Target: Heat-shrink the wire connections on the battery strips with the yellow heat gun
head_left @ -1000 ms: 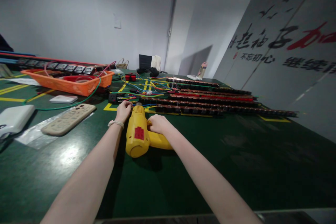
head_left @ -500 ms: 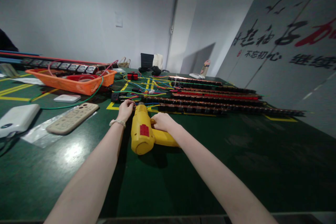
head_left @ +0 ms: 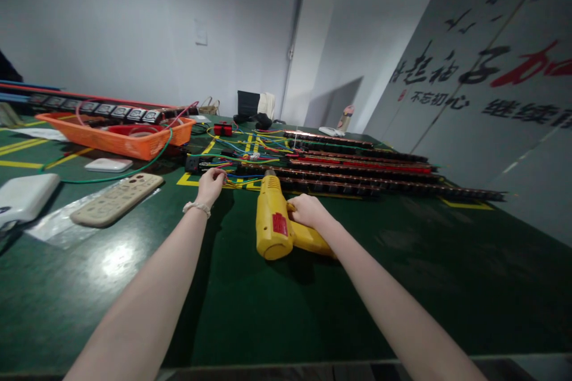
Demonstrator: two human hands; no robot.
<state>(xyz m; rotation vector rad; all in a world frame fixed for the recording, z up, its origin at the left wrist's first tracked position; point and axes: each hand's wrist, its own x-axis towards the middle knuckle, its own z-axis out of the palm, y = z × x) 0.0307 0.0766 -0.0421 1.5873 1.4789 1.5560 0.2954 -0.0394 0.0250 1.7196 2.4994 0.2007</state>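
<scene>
My right fingers (head_left: 300,207) were wrapped tight around the grip of the yellow heat gun (head_left: 273,221), its nozzle aimed at the far strips (head_left: 339,175). My left fingers (head_left: 215,175) pinched the wires (head_left: 236,180) just left of it. Both sat mid-counter (head_left: 402,286); a remote (head_left: 117,199) lay toward the left edge.

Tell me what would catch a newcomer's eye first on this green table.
The bright yellow heat gun, gripped by the right hand at the table's middle, nozzle toward the coloured wires that the left hand pinches. Behind lie long dark strips in rows, and an orange basket sits far left.
</scene>
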